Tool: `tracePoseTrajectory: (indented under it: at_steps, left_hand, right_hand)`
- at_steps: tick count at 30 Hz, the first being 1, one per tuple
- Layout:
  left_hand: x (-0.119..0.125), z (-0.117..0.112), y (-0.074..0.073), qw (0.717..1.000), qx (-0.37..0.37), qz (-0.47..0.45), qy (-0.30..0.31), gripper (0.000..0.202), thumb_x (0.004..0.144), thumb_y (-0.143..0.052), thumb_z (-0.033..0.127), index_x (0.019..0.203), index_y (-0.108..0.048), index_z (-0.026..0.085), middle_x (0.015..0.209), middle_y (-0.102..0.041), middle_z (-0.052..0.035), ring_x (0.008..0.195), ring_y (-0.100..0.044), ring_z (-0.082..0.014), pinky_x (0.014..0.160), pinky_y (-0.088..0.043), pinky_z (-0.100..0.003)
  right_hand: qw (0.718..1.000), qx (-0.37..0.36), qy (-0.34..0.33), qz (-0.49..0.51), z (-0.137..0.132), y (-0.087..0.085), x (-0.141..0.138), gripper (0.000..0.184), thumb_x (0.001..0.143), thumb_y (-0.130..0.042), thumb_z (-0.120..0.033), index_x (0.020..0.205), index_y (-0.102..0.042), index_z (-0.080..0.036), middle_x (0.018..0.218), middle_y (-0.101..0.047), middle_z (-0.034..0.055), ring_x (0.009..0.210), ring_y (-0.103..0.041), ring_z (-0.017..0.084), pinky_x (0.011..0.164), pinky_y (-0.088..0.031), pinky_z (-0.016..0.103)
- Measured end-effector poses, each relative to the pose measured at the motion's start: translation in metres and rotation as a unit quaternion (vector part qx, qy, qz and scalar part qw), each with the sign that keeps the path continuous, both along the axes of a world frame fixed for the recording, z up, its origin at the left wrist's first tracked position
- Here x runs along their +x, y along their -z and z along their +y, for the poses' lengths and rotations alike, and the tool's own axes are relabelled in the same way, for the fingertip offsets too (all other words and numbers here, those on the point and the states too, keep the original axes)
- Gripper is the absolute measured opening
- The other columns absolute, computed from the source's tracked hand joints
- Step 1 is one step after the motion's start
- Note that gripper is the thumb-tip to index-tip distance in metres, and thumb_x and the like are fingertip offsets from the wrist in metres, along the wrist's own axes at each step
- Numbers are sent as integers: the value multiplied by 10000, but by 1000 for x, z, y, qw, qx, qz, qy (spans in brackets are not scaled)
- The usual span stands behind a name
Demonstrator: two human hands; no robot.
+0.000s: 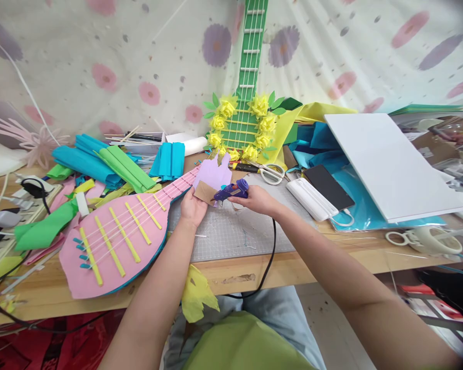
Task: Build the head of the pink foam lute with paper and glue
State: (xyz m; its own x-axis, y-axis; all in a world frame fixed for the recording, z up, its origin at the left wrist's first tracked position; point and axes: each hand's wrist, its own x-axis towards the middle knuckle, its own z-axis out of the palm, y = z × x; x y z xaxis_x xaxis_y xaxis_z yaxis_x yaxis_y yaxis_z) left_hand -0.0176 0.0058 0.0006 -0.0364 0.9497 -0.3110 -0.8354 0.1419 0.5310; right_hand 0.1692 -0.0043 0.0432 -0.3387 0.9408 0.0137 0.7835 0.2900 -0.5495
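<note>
Our right hand [254,199] gripped a blue glue gun [235,189] over the grey cutting mat [233,239]; our left hand [193,207] held a brown cardboard piece [205,193]. On the wooden table [316,263], a pink paper instrument [118,231] lay at the mat's nine o'clock; a flowered curtain [320,36] hung at twelve.

View limits:
We lose the green neck [252,45] past the top edge, find the far-right clutter [444,129] blurred, cannot tell whether the glue gun [234,190] touches the cardboard [205,192].
</note>
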Motion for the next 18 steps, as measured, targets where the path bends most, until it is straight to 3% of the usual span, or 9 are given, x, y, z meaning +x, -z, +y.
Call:
tracePoseTrajectory:
  at_steps: [4,8,10,12,15,18]
  left_hand:
    - [-1,0,-1,1000,-12,-6,-6,296,888,-365,197,997,-624,104,990,-687,-95,984,-622,-167,928,-459,-311]
    - [-3,0,-2,999,-30,-19,-9,316,905,-338,223,1007,-612,102,1011,-682,-97,985,-624,-168,944,-455,-334]
    - [-4,0,-3,999,-31,-24,-16,320,908,-331,224,1011,-609,103,1023,-679,-99,985,-626,-174,941,-458,-345]
    - [-5,0,-4,999,-27,-27,-20,316,905,-334,216,1016,-609,106,1034,-676,-99,993,-625,-179,937,-463,-350]
    - [-5,0,-4,999,-27,-26,-21,306,902,-339,210,983,-618,113,1014,-684,-93,981,-630,-174,929,-467,-341]
    - [-6,0,-1,999,-18,-26,-14,313,905,-334,223,958,-623,117,982,-692,-88,939,-643,-172,913,-474,-349]
  right_hand:
    - [999,-25,-11,-28,-5,-3,5,429,759,-528,-564,893,-664,-180,616,-585,10,575,-510,140,532,-306,247]
    - [994,-84,11,76,-5,5,24,451,717,-554,-593,853,-643,-171,631,-621,17,523,-512,118,499,-351,234]
    - [984,-79,64,149,-2,15,40,465,700,-564,-600,847,-635,-165,669,-644,37,499,-504,109,480,-371,231]
    - [970,-34,156,183,3,27,57,471,709,-534,-608,727,-627,-147,624,-628,57,491,-501,114,490,-387,241]
    - [946,11,282,157,10,48,78,487,706,-519,-617,703,-638,-145,595,-619,65,530,-547,155,536,-409,272]
    - [941,24,327,79,16,63,86,519,688,-514,-655,725,-641,-153,672,-649,95,653,-603,227,589,-423,311]
